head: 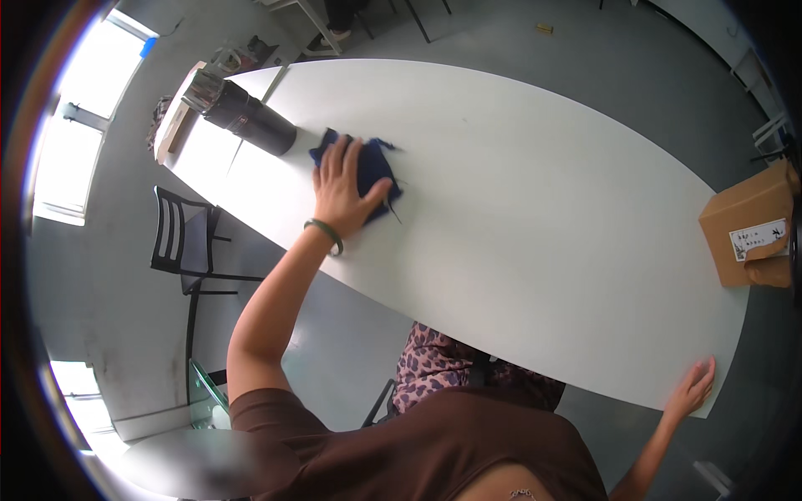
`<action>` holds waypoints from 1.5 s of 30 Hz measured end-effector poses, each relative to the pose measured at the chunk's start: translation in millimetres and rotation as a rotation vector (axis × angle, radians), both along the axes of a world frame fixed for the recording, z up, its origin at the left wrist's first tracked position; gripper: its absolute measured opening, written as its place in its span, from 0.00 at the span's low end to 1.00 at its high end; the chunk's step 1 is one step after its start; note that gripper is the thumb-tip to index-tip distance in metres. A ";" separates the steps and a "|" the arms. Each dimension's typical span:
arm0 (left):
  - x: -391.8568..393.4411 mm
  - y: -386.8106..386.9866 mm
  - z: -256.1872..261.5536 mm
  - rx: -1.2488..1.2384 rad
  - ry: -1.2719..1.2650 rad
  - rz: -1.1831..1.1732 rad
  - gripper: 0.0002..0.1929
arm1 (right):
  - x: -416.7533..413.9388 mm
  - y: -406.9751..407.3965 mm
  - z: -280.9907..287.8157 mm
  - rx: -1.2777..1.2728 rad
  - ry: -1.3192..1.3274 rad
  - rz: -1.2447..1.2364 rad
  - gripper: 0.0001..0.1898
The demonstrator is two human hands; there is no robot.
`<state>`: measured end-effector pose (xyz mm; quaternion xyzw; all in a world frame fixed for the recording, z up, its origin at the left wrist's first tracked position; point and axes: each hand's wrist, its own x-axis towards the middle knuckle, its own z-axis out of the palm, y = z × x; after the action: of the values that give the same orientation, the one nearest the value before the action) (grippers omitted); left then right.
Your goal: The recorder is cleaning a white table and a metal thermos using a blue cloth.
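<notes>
My left hand (341,185) lies palm down on a dark blue cloth (376,172), its fingers spread over it. The cloth is crumpled on the white table (514,213), with thin cord-like ends sticking out along its right side. A green bangle (326,235) circles my left wrist. Just beyond the fingers, to the upper left, a black flask (250,119) with a shiny metal cap appears tilted in this view. Slightly blurred, my right hand (692,387) is at the table's near right corner and holds nothing visible.
A brown cardboard box (736,216) bearing a printed label sits at the table's right end. A black chair (182,235) stands by the left edge, below a window. On the floor beyond the table lies a small yellowish object (544,28). Another person's foot (336,36) shows at the top.
</notes>
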<state>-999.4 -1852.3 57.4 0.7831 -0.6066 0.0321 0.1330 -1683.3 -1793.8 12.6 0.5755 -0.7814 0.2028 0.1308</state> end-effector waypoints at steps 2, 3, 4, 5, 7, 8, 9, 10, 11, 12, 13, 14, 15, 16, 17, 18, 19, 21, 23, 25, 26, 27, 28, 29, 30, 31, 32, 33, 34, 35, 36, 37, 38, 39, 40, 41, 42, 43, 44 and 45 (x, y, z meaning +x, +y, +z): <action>26.8 -30.8 -5.3 0.020 -0.012 0.214 0.44 | 6.4 -0.2 2.8 -0.009 -0.010 0.024 0.20; 34.7 -43.5 -6.0 0.071 0.003 0.288 0.45 | 9.4 -0.3 5.2 0.009 0.002 0.039 0.20; 40.4 -52.6 -4.1 0.106 -0.009 0.278 0.46 | 10.8 -0.5 7.6 0.026 0.015 0.057 0.20; 44.5 -58.9 -2.5 0.098 -0.043 0.286 0.45 | 13.8 -0.6 7.8 0.029 0.012 0.056 0.20; 38.1 -66.1 -0.8 0.122 -0.072 0.267 0.43 | 16.3 -2.3 7.5 0.050 0.011 0.008 0.19; 31.9 -62.0 -1.0 0.095 -0.061 0.181 0.43 | 16.0 -1.8 9.0 0.049 0.008 0.010 0.19; 20.7 -57.8 -2.5 0.064 -0.051 0.088 0.42 | 16.1 -1.3 9.7 0.050 0.006 0.002 0.19; 4.0 -49.7 -6.2 0.069 -0.068 0.002 0.41 | 17.2 -1.4 9.1 0.051 0.004 -0.007 0.19; -22.0 -40.1 -4.2 0.085 -0.076 -0.126 0.40 | 15.1 0.4 10.5 0.050 0.010 -0.021 0.19; -44.6 -28.4 1.9 0.118 -0.054 -0.252 0.39 | 12.0 2.8 12.2 0.050 0.021 -0.006 0.19; -58.3 -16.8 5.8 0.138 -0.079 -0.347 0.38 | 10.4 4.5 13.4 0.047 0.032 0.008 0.19; -60.5 -13.7 11.6 0.166 -0.047 -0.362 0.36 | 13.6 4.5 15.1 0.040 0.035 -0.007 0.19; -56.2 -14.0 16.1 0.194 -0.015 -0.377 0.35 | 19.9 3.7 17.9 0.053 0.028 0.009 0.19; -45.3 -19.2 16.8 0.163 -0.005 -0.349 0.34 | 23.3 3.7 19.9 0.066 0.018 0.031 0.18; -30.7 -29.9 13.7 0.132 0.009 -0.325 0.33 | 23.4 5.8 19.7 0.061 0.021 0.019 0.18; -14.6 -43.8 6.9 0.080 -0.022 -0.200 0.34 | 23.6 5.9 17.7 0.071 0.024 0.016 0.18; 8.4 -59.2 -0.6 0.031 -0.032 -0.124 0.34 | 23.3 3.7 16.5 0.080 0.024 0.013 0.18; 44.8 -89.2 -9.9 0.050 -0.052 0.052 0.38 | 27.7 2.9 18.4 0.070 0.002 0.013 0.17; 65.4 -114.6 -12.7 0.081 -0.025 0.140 0.41 | 31.8 5.6 21.2 0.064 -0.020 0.008 0.17; 79.8 -136.0 -13.8 0.101 -0.040 0.203 0.42 | 33.1 4.7 24.9 0.060 -0.013 0.020 0.17; 85.9 -146.0 -12.3 0.103 -0.038 0.228 0.42 | 33.5 3.9 26.1 0.061 -0.008 0.011 0.17; 89.9 -154.0 -8.5 0.105 -0.038 0.256 0.43 | 34.3 3.2 26.3 0.054 -0.007 0.019 0.17; 92.5 -161.3 -5.7 0.113 -0.048 0.301 0.43 | 35.4 3.3 26.2 0.047 -0.007 0.030 0.17; 94.4 -166.3 -3.4 0.156 -0.076 0.334 0.43 | 36.7 4.0 25.7 0.048 -0.008 0.030 0.17; 90.4 -169.7 -4.3 0.167 -0.079 0.325 0.42 | 36.4 3.1 25.1 0.046 -0.010 0.024 0.17; 87.2 -171.2 -3.7 0.177 -0.084 0.319 0.41 | 36.4 1.9 24.8 0.043 -0.015 0.020 0.16; 83.4 -165.5 -4.3 0.173 -0.077 0.277 0.40 | 36.6 0.3 25.1 0.039 -0.016 0.023 0.16; 73.2 -159.4 -7.6 0.170 -0.067 0.226 0.38 | 37.8 0.0 24.9 0.045 -0.002 0.024 0.16; 56.2 -151.7 -7.2 0.155 -0.079 0.135 0.35 | 38.6 1.6 25.1 0.053 0.009 0.027 0.16; 37.0 -144.3 -6.9 0.143 -0.068 0.047 0.33 | 39.5 2.3 25.6 0.052 0.010 0.024 0.16; 16.5 -132.3 -3.2 0.134 -0.087 -0.046 0.32 | 41.0 2.0 25.9 0.050 0.012 0.024 0.17; -4.4 -119.7 -0.4 0.116 -0.062 -0.135 0.31 | 41.3 1.1 26.8 0.048 0.017 0.024 0.17; -19.8 -107.5 1.0 0.111 -0.063 -0.228 0.30 | 41.0 0.4 27.0 0.043 0.017 0.022 0.17; -33.3 -95.9 4.1 0.123 -0.075 -0.289 0.30 | 40.7 1.5 26.3 0.052 0.016 0.013 0.17; -38.9 -88.0 6.0 0.132 -0.079 -0.306 0.30 | 40.2 2.8 26.9 0.063 0.020 0.003 0.17; -43.2 -86.8 6.0 0.141 -0.080 -0.326 0.29 | 39.5 3.8 27.7 0.062 0.026 -0.007 0.17; -40.0 -89.2 11.7 0.141 -0.083 -0.327 0.29 | 39.9 3.3 27.9 0.066 0.015 0.000 0.18; -32.2 -94.8 16.1 0.160 -0.064 -0.330 0.29 | 39.9 3.8 28.7 0.072 0.008 0.003 0.18; -23.3 -102.8 18.1 0.181 -0.043 -0.334 0.28 | 39.8 4.6 30.0 0.073 0.012 -0.003 0.18; -8.4 -111.5 15.1 0.128 -0.026 -0.278 0.27 | 41.4 4.0 30.4 0.075 -0.002 0.005 0.17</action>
<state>-1007.8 -1963.8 72.5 0.6979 -0.7118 -0.0153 0.0783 -1641.9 -1789.8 43.0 0.5815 -0.7873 0.1742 0.1078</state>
